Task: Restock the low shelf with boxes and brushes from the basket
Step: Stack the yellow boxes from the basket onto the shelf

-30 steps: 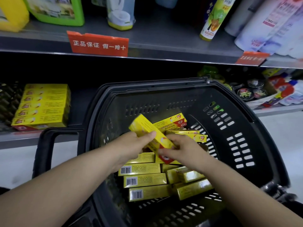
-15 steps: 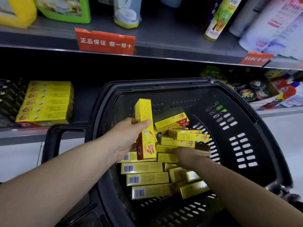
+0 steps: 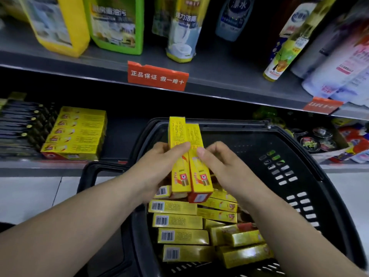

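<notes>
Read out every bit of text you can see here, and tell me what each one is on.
"正品保证 假一赔十": red tag
"漂水": blue bottle
"强力洁厕": toilet-picture bottle
"厨房重油污": green bottle
Too blurred or small: right tag, print on held boxes, barcode digits.

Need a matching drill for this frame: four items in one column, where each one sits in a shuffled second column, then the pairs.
Column 1
1. two yellow boxes
2. stack of yellow boxes
3. red tag
4. green bottle

Column 2
A. standing on the upper shelf
B. fixed to the upper shelf's front edge
C. held upright by the left hand and right hand, over the basket
D. lying on the low shelf, left of the basket

Pairs: 1-C, 2-D, 3-B, 4-A
</notes>
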Tool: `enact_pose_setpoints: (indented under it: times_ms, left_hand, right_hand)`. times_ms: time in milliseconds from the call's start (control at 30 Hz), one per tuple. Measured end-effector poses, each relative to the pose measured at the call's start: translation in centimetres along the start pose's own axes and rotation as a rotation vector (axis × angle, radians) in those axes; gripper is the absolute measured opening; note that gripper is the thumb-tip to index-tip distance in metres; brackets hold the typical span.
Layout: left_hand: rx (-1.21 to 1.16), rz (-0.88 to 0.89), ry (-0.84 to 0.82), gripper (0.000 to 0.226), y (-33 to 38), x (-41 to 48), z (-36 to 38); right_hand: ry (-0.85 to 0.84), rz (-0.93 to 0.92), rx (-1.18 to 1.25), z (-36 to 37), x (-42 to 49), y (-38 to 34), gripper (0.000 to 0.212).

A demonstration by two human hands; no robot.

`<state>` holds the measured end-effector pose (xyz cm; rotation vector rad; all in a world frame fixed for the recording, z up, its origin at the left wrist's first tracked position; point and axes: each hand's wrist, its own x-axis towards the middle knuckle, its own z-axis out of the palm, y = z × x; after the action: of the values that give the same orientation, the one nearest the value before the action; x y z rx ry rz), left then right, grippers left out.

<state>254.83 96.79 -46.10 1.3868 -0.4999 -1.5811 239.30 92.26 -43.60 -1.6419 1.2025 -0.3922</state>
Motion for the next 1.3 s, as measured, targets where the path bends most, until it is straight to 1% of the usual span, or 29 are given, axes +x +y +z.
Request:
enact_pose_setpoints:
  times_ms: [33,100,167,200,233,300,333,400,467,533,567,633,700,767,833,900,933,1000,1067,1100,1133,1167,1233,1300]
  left_hand:
    - [0.006,0.007,-0.004,0.054,0.5,-0.3,-0.6]
    - [0.038,0.016,-0.038,0.073,1.5,-0.8,-1.9]
    - [0.088,0.022,-0.072,0.082,2.6,-1.6,-3.4]
    - [0.109,0.024,-0.087,0.082,3.1,-2.0,-4.2]
    - [0.124,0.023,-0.100,0.080,3.5,-2.4,-5.1]
    - [0.142,0.023,-0.121,0.077,4.3,-3.1,-7.0]
    - [0.147,0.024,-0.124,0.074,4.7,-3.4,-7.9]
    - [0.175,0.019,-0.119,0.068,5.5,-3.8,-9.7]
    - [0.239,-0.019,-0.107,0.058,6.5,-3.9,-11.6]
    - [0.302,-0.088,-0.105,0.049,7.5,-3.8,-14.1]
    - [0.330,-0.131,-0.092,0.049,7.9,-3.8,-15.4]
    - [0.378,-0.210,-0.017,0.056,8.5,-3.9,-18.2]
    - [0.398,-0.226,0.079,0.058,8.8,-3.8,-20.8]
    - [0.391,-0.189,0.182,0.061,8.4,-3.5,-23.6]
    - [0.391,-0.135,0.287,0.071,7.2,-2.9,-26.2]
    - [0.437,-0.090,0.383,0.080,5.3,-2.2,-28.2]
    - [0.469,-0.070,0.417,0.082,4.2,-1.9,-28.8]
    - [0.500,-0.048,0.418,0.074,2.2,-1.1,-29.8]
    - [0.540,-0.005,0.391,0.054,1.1,-0.3,-30.5]
    - [0.570,0.018,0.387,0.050,0.7,0.0,-30.7]
    - [0.607,0.037,0.394,0.051,0.4,0.4,-30.8]
    - [0.647,0.057,0.405,0.051,0.1,0.8,-30.9]
    - [0.732,0.101,0.420,0.044,-0.5,1.7,-30.8]
    - [0.800,0.141,0.419,0.041,-1.2,2.6,-30.7]
  right_hand:
    - [-0.004,-0.028,-0.001,0.4,0.2,-0.7,0.037]
    - [-0.023,-0.057,0.011,1.0,1.0,-1.9,0.035]
    - [-0.043,-0.056,0.068,1.8,2.0,-3.2,0.031]
    - [-0.069,-0.033,0.168,2.1,2.7,-3.8,0.026]
    - [-0.115,0.002,0.286,2.6,3.4,-4.5,0.026]
    - [-0.245,0.062,0.442,3.4,4.7,-5.8,0.045]
    - [-0.312,0.076,0.459,3.9,5.3,-6.4,0.054]
    - [-0.412,0.076,0.444,5.1,6.3,-7.3,0.060]
    - [-0.455,0.069,0.411,6.4,7.3,-7.8,0.055]
    - [-0.470,0.064,0.383,7.7,8.2,-8.1,0.046]
    - [-0.467,0.065,0.378,8.3,8.7,-8.2,0.043]
    - [-0.448,0.061,0.358,9.4,9.8,-8.5,0.046]
    - [-0.417,0.028,0.273,10.5,11.0,-8.8,0.043]
    - [-0.335,-0.033,0.105,11.9,12.3,-9.0,0.035]
    - [-0.246,-0.099,-0.070,13.3,14.2,-9.0,0.026]
    - [-0.193,-0.149,-0.161,14.7,16.3,-8.7,0.017]
    - [-0.163,-0.170,-0.198,15.3,17.6,-8.5,0.017]
    - [-0.089,-0.204,-0.308,16.6,20.3,-8.0,0.023]
    - [-0.036,-0.205,-0.469,17.9,23.1,-7.6,0.032]
    - [-0.028,-0.209,-0.546,18.5,24.6,-7.5,0.035]
    - [-0.033,-0.230,-0.600,19.3,26.1,-7.3,0.035]
    - [-0.038,-0.263,-0.631,20.2,27.7,-7.2,0.035]
    - [-0.013,-0.312,-0.652,22.1,30.7,-6.8,0.033]
    - [0.003,-0.318,-0.659,24.0,33.5,-6.3,0.030]
